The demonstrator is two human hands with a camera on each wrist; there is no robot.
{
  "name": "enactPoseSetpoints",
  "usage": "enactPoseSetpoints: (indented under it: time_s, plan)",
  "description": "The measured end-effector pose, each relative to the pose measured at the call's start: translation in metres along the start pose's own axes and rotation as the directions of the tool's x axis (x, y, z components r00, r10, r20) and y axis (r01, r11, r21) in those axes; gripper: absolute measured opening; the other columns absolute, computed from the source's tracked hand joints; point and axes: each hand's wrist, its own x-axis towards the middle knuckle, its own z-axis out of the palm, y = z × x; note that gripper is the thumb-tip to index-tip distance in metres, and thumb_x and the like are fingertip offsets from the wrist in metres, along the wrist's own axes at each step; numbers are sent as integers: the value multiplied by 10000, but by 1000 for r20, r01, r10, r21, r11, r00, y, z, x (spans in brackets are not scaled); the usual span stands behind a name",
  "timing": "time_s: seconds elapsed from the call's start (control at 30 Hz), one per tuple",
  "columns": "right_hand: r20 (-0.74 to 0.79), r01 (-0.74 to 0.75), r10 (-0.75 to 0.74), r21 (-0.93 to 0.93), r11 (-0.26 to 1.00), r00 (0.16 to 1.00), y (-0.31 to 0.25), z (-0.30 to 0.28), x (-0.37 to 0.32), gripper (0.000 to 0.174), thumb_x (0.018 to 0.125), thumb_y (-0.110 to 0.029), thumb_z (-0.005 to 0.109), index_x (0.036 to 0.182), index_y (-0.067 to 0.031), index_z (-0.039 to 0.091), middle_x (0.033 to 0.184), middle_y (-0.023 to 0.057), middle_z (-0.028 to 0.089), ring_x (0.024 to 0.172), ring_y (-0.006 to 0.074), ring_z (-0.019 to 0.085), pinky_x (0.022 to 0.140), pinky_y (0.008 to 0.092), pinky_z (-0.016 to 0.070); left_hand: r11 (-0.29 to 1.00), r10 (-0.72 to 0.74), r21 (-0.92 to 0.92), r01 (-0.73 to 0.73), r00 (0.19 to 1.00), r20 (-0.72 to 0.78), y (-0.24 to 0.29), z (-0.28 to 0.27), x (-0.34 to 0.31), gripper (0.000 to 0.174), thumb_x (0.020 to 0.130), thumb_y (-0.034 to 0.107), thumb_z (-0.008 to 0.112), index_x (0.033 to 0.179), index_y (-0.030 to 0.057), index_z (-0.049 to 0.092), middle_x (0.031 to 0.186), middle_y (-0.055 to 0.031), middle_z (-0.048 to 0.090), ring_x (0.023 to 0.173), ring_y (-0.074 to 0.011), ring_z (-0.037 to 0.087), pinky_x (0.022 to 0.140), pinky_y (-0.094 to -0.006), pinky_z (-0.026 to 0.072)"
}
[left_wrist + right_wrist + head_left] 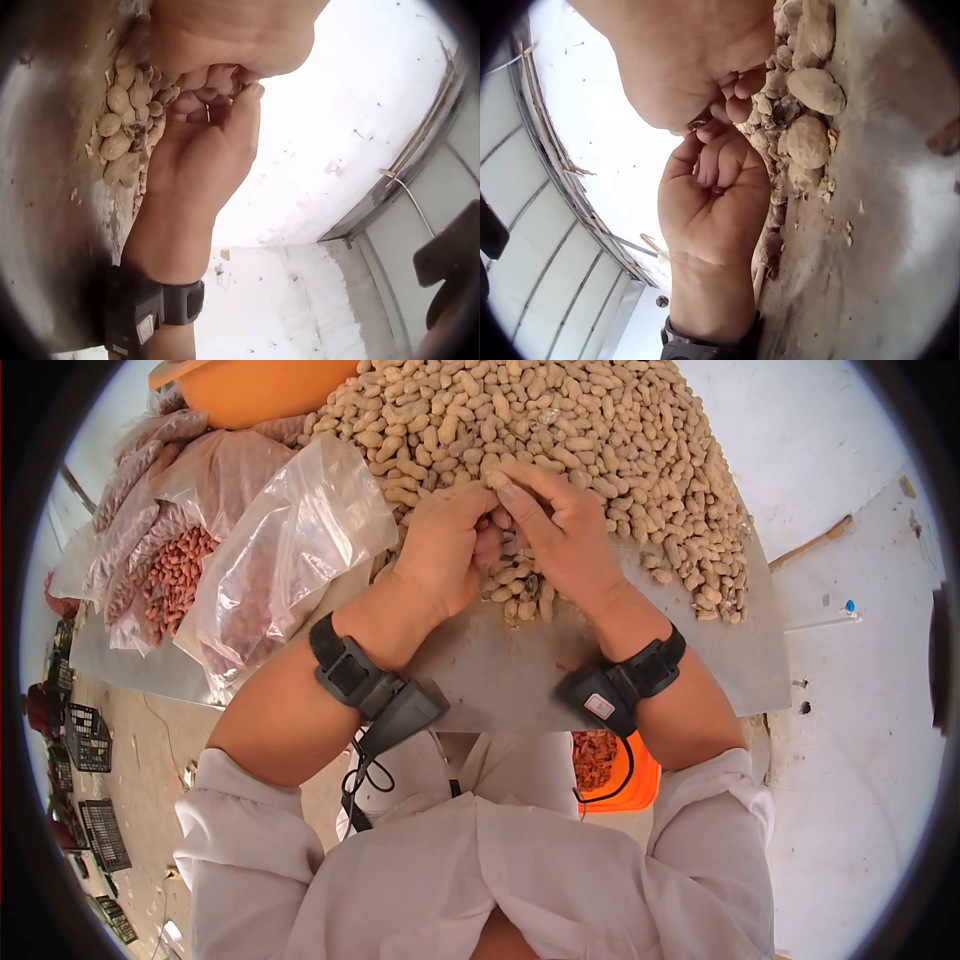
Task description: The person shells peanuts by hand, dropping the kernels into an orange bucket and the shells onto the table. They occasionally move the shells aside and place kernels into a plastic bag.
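The peanut pod (497, 480) sits at the meeting fingertips, over the near part of the peanut heap (640, 450). Fingers cover much of it, so its long axis and the way it points cannot be told. The right hand (570, 540) pinches it between thumb and forefinger; the left hand (440, 545) has its fingers curled and its thumb and forefinger against the pod. A small red kernel (718, 191) shows in the left palm.

Bare metal lies between the forearms, from the heap's near fringe to the straight near edge of the table (490, 680). The heap spreads beyond both hands and to the right, stopping inside the table's right edge. On the left, close to the left forearm, lies a clear plastic bag (290, 550), beside bags of red kernels (175, 575).

The metal is dull grey, with scattered crumbs. An orange basin (255, 390) stands at the far left; an orange container (635, 775) shows below the near edge. Black crates (88, 738) stand on the floor at left, and a white, marked surface (860, 690) lies to the right.
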Motion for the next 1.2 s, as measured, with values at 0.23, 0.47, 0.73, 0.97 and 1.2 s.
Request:
enactPoseSetpoints:
  time_s: [0.23, 0.47, 0.73, 0.97, 1.2]
  plan:
    - [85, -152, 136, 234, 960, 987, -10, -13, 2, 233, 884, -161, 568, 1022, 21, 615, 772, 72, 638, 655, 128, 581, 601, 254, 468, 999, -36, -3, 37, 996, 85, 7, -2, -1, 115, 865, 89, 459, 861, 1, 533, 682, -21, 478, 467, -56, 287, 416, -197, 247]
    - [174, -233, 313, 959, 162, 934, 16, -19, 9, 184, 891, -151, 553, 994, 1, 563, 785, 63, 573, 662, 154, 537, 625, 253, 464, 986, -52, -149, 71, 990, 130, 11, -6, 3, 207, 897, 119, 446, 1017, -25, 534, 692, -32, 493, 460, -59, 305, 418, -191, 267]
    - [131, -271, 449, 926, 264, 884, 24, -25, 11, 156, 843, -129, 603, 945, -13, 588, 779, 59, 574, 632, 138, 511, 551, 248, 438, 939, 29, -344, 2, 996, 83, 24, -20, 12, 137, 922, 130, 466, 844, 17, 478, 743, -50, 484, 462, -65, 310, 422, -194, 268]
    - [134, -334, 310, 230, 914, 941, 18, -25, 9, 166, 771, -174, 686, 791, -11, 667, 590, 4, 556, 488, 101, 457, 484, 232, 379, 925, 114, -364, -105, 993, 3, 30, -23, 13, 185, 938, 191, 502, 857, 28, 474, 752, -49, 474, 479, -59, 320, 422, -186, 250]
    - [272, 98, 64, -544, 833, 960, 21, -32, 9, 100, 780, -129, 612, 809, -54, 670, 713, 93, 607, 686, 233, 594, 628, 338, 466, 952, 59, -301, -49, 998, 23, 28, -23, 13, 171, 939, 196, 505, 908, 28, 500, 755, -27, 459, 481, -51, 313, 420, -179, 249]
